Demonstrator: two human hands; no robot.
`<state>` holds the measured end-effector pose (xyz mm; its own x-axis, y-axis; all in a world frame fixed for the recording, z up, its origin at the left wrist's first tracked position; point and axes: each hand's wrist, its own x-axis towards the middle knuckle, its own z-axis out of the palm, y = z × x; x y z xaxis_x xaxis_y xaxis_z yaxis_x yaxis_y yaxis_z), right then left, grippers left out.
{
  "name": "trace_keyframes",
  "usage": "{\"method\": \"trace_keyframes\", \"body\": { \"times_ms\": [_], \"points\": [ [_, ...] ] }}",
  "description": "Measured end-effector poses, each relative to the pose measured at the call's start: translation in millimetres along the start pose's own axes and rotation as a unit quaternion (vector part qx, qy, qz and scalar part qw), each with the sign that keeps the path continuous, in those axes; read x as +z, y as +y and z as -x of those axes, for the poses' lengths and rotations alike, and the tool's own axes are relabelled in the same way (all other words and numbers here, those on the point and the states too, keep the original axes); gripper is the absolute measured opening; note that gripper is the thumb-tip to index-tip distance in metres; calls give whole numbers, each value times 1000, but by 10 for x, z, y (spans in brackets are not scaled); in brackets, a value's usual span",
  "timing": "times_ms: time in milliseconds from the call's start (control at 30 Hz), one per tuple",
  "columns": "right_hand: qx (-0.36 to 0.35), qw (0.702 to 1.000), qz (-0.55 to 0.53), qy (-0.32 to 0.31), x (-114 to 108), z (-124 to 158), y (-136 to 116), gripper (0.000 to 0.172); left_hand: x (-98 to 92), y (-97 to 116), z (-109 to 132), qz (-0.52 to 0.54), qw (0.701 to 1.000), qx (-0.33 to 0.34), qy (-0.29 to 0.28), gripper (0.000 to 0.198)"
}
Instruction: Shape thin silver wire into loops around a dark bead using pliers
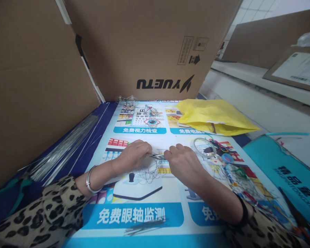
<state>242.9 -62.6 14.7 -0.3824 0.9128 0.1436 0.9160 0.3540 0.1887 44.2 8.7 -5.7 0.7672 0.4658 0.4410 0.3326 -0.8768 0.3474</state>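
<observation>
My left hand (137,151) is closed on thin silvery wire (157,156) stretched across the short gap to my right hand. My right hand (182,162) is also closed, fingertips pinched on the other end of that wire. A loose tangle of thin wire (150,171) hangs or lies just below the gap between the hands, over the printed sheet (167,199). The exact grip of the fingertips is hidden.
Cardboard panels (144,44) stand behind and at left. Long wires (67,144) lie left; short dark wires (144,226) lie in front. At right are a yellow bag (212,113), a clear ring-shaped roll (205,147), colored wire tangles (237,179) and a teal bag (286,168).
</observation>
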Motion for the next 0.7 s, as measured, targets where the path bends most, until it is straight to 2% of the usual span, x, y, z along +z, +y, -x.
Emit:
{"method": "trace_keyframes", "body": {
  "times_ms": [200, 333, 467, 700],
  "points": [
    [-5, 1000, 1, 0, 49, 8, 7, 17, -25, 7, -17, -26, 999, 26, -24, 16],
    [-6, 1000, 3, 16, 97, -8, 39, 18, -37, -1, -22, -22, 999, 2, -44, 15],
    [11, 1000, -22, 9, 112, -23, 101, 19, -43, -34, -11, 19, 999, -28, -31, 14],
    [22, 998, -50, 15, 34, -20, 174, 17, -40, -76, 5, 69, 997, -15, -4, 14]
  ]
}}
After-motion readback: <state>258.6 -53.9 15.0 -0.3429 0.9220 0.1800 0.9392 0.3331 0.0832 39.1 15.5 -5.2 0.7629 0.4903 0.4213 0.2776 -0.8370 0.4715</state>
